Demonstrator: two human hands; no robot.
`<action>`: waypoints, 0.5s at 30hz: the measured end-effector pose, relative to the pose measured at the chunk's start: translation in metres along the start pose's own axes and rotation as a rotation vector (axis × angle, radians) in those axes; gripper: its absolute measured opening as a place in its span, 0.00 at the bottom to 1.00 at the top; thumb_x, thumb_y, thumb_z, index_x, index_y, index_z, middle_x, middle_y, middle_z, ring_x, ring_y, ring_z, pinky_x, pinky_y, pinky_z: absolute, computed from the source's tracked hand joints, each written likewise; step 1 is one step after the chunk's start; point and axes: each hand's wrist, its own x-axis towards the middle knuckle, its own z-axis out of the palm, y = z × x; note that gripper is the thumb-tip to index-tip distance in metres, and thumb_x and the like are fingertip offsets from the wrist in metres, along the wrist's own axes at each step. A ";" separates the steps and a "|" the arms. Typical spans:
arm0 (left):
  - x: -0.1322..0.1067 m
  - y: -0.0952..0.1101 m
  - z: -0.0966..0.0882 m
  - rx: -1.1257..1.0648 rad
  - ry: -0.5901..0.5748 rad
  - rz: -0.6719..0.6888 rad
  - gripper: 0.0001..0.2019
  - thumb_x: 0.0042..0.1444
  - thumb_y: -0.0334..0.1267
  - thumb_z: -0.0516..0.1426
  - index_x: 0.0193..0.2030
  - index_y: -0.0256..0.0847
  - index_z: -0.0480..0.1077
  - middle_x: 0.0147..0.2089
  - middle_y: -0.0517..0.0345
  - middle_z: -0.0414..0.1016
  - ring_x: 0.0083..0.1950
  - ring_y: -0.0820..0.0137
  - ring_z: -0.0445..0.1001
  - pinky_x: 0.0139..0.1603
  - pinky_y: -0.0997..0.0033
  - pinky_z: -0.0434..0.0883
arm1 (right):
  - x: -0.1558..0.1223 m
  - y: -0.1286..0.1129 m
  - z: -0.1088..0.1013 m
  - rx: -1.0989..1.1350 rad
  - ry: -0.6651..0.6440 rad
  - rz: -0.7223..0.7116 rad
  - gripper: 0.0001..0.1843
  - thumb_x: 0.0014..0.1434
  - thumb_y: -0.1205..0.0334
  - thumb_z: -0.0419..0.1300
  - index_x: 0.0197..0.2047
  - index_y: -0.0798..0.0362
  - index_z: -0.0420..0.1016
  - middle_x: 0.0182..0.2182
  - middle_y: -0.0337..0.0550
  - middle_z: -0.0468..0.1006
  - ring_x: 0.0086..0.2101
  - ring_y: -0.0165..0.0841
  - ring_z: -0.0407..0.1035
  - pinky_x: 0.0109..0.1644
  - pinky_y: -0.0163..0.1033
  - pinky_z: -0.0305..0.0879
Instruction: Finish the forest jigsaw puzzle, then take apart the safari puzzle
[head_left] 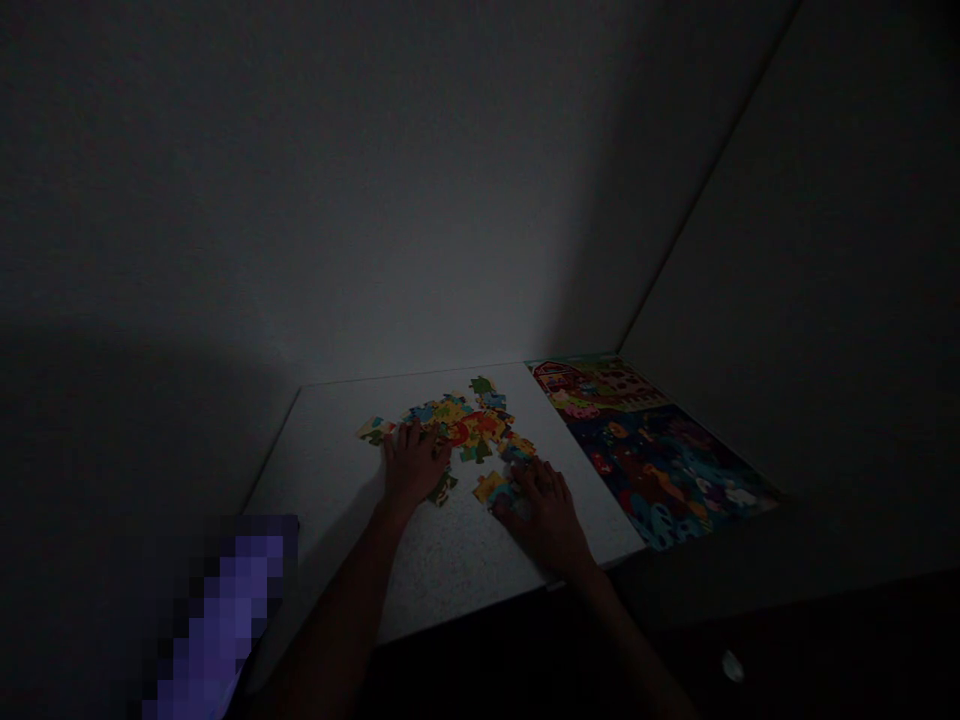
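Note:
Colourful jigsaw puzzle pieces (469, 425) lie heaped together on a white table (450, 570). My left hand (415, 465) rests flat at the near left side of the heap, fingers spread over some pieces. Just right of its wrist is a dark green puzzle piece (444, 489), and beyond its fingertips on the left lies a loose light-edged piece (373, 431). Nearer the front, my right hand (546, 512) has its thumb and fingers closed around a bluish puzzle piece (517, 496). A yellow piece (490, 487) touches or adjoins that one; the dim light hides which.
On the table's right side lie colourful picture sheets (660, 465), one with a barn scene, one dark blue. A pale wall (450, 200) rises behind the table, with another wall at right. A pixelated purple area (232, 600) stands at lower left.

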 end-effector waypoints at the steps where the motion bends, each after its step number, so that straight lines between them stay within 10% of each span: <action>1: -0.002 0.000 0.000 -0.001 0.003 0.000 0.27 0.68 0.51 0.46 0.69 0.45 0.63 0.73 0.43 0.56 0.74 0.48 0.52 0.71 0.38 0.49 | 0.000 0.000 0.000 -0.004 0.002 0.001 0.35 0.60 0.40 0.60 0.65 0.49 0.67 0.67 0.57 0.62 0.67 0.54 0.52 0.67 0.64 0.53; 15: -0.025 0.004 -0.002 -0.007 0.007 -0.024 0.26 0.67 0.51 0.47 0.69 0.48 0.62 0.73 0.46 0.57 0.74 0.49 0.53 0.71 0.40 0.51 | 0.000 0.002 0.003 -0.016 0.014 0.044 0.36 0.61 0.39 0.58 0.65 0.53 0.67 0.67 0.60 0.61 0.67 0.56 0.52 0.67 0.65 0.51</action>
